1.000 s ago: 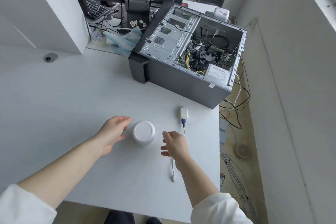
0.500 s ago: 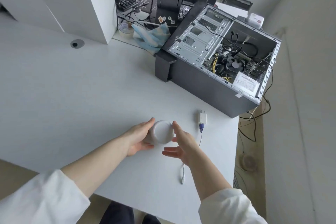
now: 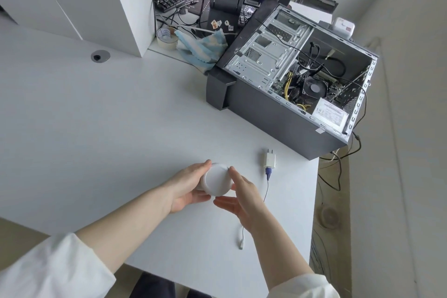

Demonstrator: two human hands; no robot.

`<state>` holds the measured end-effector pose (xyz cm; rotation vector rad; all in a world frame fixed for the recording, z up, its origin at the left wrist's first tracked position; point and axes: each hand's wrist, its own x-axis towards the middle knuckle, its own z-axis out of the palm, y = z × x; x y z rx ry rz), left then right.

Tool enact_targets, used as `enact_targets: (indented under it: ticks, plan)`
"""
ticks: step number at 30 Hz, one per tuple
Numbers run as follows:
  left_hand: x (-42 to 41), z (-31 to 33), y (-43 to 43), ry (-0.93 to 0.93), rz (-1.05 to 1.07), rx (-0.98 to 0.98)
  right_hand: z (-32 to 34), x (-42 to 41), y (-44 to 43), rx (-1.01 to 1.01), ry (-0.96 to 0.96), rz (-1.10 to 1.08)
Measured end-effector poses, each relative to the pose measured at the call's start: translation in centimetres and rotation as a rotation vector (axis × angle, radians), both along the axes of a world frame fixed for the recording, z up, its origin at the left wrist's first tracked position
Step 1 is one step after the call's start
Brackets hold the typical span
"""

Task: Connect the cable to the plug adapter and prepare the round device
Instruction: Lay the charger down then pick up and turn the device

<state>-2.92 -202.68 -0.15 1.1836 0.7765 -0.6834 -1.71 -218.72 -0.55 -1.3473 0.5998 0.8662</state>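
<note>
The white desk carried everything, and I place the rest against the open computer case lying on its side at the far right corner. Nearer to me than the case, well apart from it, I held the round device tipped up off the desk so that one flat face turned toward me, which let me look it over. My left hand cupped it from the left and underneath, fingers wrapped round its rim and taking its weight. My right hand was less a clamp than a steadying touch: the fingers lay against the right rim, the palm open below.

Between the device and the case, near the desk's right edge, the plug adapter lay flat with its prongs pointing at the case. The cable looked already seated in it, running back toward me past my right wrist, its free end lying loose on the desk within reach.
</note>
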Motion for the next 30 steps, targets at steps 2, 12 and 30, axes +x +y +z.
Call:
enact_targets:
  ticks: [2,12,30]
  plan:
    - [0.3,0.1,-0.1,-0.004,0.017,0.003,0.3,-0.2,0.0,0.023,-0.049,-0.020]
    - [1.1,1.5,-1.4,-0.110,0.096,0.085,0.9,-1.7,-0.2,0.039,-0.274,-0.081]
    - [-0.9,1.8,-2.3,-0.363,0.036,-0.006,3.0,0.7,-2.7,0.110,-0.204,0.002]
